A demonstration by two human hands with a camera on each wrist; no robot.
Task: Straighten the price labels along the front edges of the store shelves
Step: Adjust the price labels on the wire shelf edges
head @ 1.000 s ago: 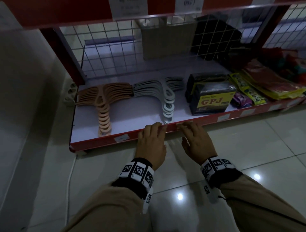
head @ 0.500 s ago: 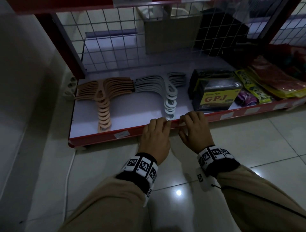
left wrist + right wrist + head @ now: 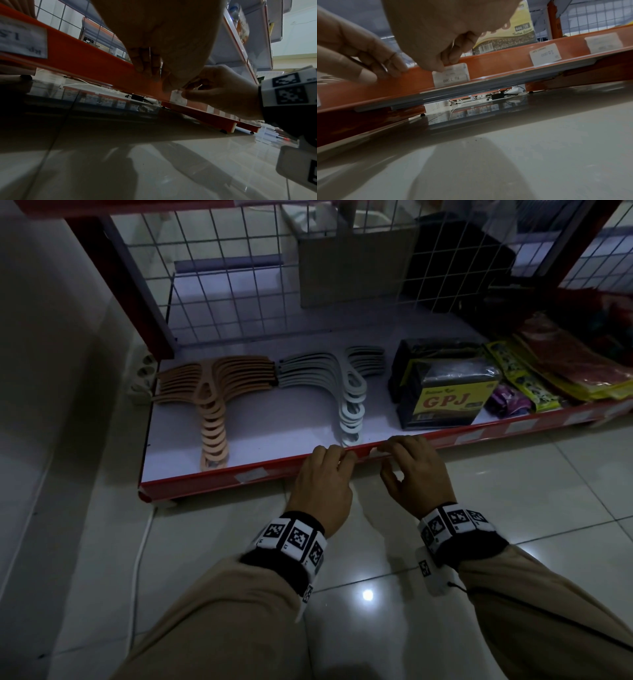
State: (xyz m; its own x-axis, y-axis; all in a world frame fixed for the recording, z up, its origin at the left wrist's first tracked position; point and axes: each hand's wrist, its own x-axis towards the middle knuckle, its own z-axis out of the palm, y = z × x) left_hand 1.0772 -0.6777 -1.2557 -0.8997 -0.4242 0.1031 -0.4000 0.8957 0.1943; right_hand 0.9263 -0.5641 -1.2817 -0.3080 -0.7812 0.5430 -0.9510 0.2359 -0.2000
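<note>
From the head view the small white paper price label is almost wholly hidden under the right hand; only the right wrist view shows it, seated on the red front edge of the bottom shelf, its print blurred and upside down — roughly "Rp 3.000". The right hand's fingers are curled over the edge, thumb and fingertips pinching the label's upper left corner. The left hand lies just beside it, its fingers bent at the tips and pressing on the red edge, gripping nothing. More white labels sit further right, one reading about "10.000". On the shelf lie tan plastic hangers, grey plastic hangers and a dark wrapped pack with a yellow "GPJ" label — the packets at the far right are cut off
</note>
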